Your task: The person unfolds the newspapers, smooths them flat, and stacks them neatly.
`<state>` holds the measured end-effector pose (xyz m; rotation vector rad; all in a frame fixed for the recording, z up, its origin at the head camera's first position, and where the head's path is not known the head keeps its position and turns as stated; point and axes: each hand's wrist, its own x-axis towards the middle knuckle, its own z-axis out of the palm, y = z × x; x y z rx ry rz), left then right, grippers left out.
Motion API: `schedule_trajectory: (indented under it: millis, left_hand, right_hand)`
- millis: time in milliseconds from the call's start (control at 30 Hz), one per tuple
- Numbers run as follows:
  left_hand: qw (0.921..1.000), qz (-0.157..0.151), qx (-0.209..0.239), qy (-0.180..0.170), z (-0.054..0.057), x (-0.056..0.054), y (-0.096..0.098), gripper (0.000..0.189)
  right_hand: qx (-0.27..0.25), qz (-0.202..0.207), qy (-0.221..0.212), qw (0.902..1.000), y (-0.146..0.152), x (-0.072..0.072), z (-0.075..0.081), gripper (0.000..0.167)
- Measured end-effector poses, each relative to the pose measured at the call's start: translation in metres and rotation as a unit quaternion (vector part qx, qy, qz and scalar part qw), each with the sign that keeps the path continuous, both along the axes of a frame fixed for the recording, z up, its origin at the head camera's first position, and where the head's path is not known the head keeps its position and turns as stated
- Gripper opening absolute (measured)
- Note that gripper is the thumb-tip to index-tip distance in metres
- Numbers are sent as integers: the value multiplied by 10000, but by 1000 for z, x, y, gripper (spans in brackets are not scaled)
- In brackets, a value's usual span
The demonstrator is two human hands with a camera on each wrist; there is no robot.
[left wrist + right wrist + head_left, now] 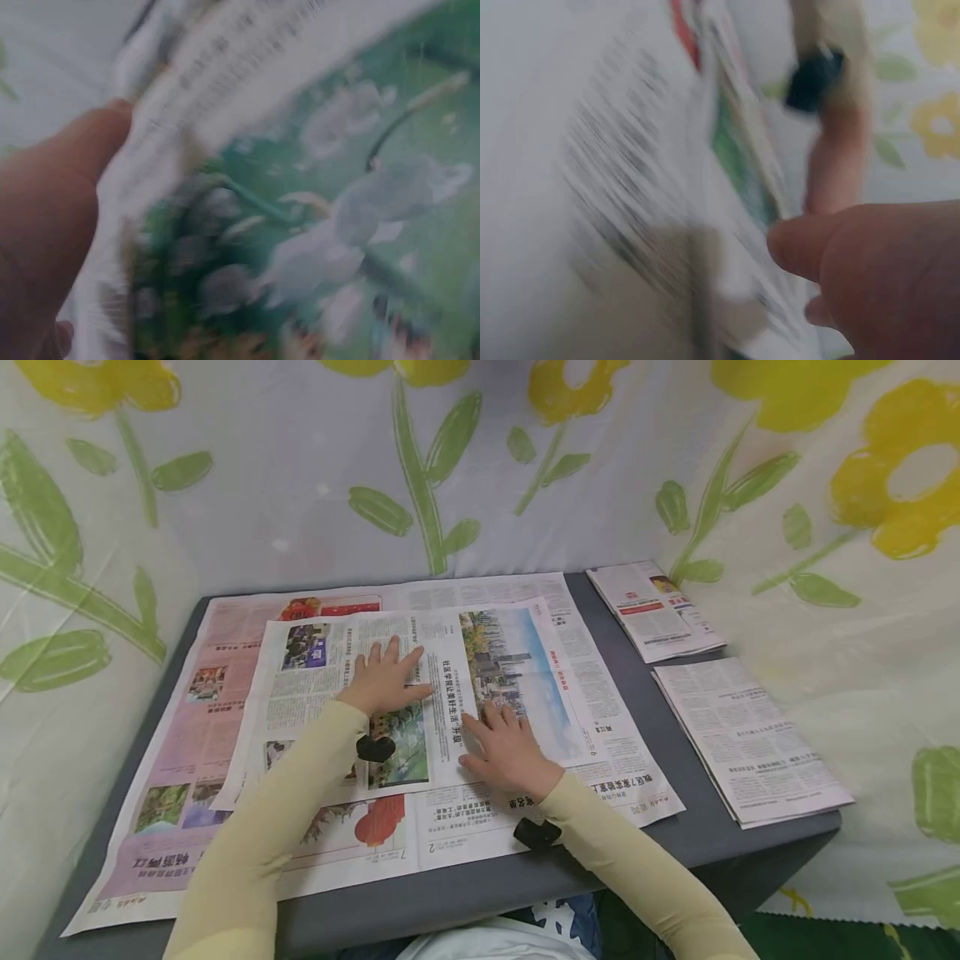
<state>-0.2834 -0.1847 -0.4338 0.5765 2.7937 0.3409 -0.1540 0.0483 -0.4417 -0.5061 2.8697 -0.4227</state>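
Note:
A smaller newspaper sheet (pixel 450 727) lies flat on a larger spread newspaper (pixel 480 835). My left hand (pixel 386 678) rests on the smaller sheet with its fingers spread, just above a green photo (pixel 405 752). To its right, my right hand (pixel 510 752) touches the same sheet near its lower edge, its fingers spread below the city photo (pixel 491 652). In the left wrist view, the thumb (pixel 60 187) borders blurred print and a green picture (pixel 337 187). The right wrist view shows a thumb (pixel 802 244) over blurred newsprint (pixel 622 172), the other arm beyond it.
A folded newspaper (pixel 652 610) lies at the table's back right, and a stack of folded newspaper (pixel 750 743) sits nearer, by the right edge. The grey table (pixel 420 906) stands against flower-printed curtains (pixel 285 485). Each wrist carries a small black device (pixel 537 833).

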Motion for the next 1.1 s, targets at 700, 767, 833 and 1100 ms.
schedule_trajectory:
  millis: [700,767,833,1100]
  left_hand:
    - [9996,185,-200,-113,-33,-5,8,84]
    - [9994,223,-212,-156,-32,-6,7,83]
    - [9992,263,-210,-192,-31,-5,6,82]
    - [9988,106,-467,-17,-23,8,-2,78]
  right_hand:
    - [48,-14,-107,9999,-20,14,-26,62]
    - [77,-28,-149,9999,-18,12,-25,61]
    - [113,-70,-206,9997,-15,10,-24,61]
    - [311,-334,-425,9981,17,-4,-16,61]
